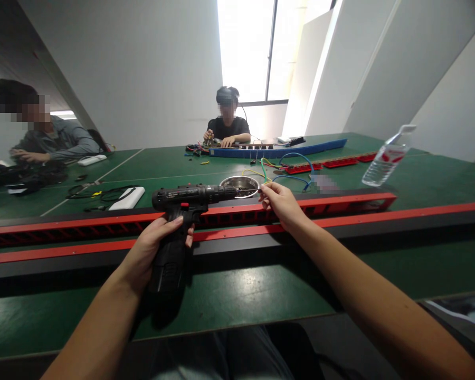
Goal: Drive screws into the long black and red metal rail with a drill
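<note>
My left hand (158,243) is wrapped round the grip of a black cordless drill (182,200), which lies level and points right. A thin bit reaches from its chuck toward my right hand (279,203). The right thumb and forefinger pinch together at the bit's tip; what is between them is too small to make out. Just behind the bit stands a round metal bowl (225,183) with small dark pieces in it. Below both hands run two long red and black metal rails (237,232), side by side across the table.
A tilted water bottle (386,161) stands at right. Behind are loose coloured wires (296,179), red strips (332,162) and a long blue rail (277,152). A white box (127,198) with black cable lies left. One person (227,126) works opposite, another (55,137) at far left.
</note>
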{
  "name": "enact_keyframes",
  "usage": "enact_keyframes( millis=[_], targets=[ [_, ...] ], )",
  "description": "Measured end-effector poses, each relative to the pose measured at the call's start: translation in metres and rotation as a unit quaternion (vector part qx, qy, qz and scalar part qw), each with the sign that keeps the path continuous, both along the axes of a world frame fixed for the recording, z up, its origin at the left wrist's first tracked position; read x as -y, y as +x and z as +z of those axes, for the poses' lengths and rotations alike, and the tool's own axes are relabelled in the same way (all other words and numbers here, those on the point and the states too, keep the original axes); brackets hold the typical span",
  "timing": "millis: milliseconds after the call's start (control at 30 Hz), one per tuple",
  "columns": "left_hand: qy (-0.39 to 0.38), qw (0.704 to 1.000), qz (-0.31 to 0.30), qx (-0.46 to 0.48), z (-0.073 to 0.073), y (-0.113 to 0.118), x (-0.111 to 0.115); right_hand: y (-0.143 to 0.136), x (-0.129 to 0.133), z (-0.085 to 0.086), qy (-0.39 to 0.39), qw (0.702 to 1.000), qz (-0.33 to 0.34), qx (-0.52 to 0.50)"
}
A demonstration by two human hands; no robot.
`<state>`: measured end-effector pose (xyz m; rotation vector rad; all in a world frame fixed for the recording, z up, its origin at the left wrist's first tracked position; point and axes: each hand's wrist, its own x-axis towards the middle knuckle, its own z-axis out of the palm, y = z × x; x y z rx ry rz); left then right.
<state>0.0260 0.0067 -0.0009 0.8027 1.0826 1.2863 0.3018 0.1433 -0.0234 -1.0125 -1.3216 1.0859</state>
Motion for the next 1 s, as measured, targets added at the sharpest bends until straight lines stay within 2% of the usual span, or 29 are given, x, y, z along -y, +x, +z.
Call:
enact_keyframes(
  millis=[700, 1000],
  targets=[
    [0.002, 1.0, -0.001, -0.008, 0.0006, 0.0, 0.0002, -0.0002, 0.0016, 0.0005, 0.01, 1.0, -0.008, 0.022],
    [0.001, 1.0, 0.003, -0.01, 0.0007, 0.0001, 0.0006, 0.001, 0.0013, -0.0005, -0.007, 1.0, 0.015, 0.018]
  ],
)
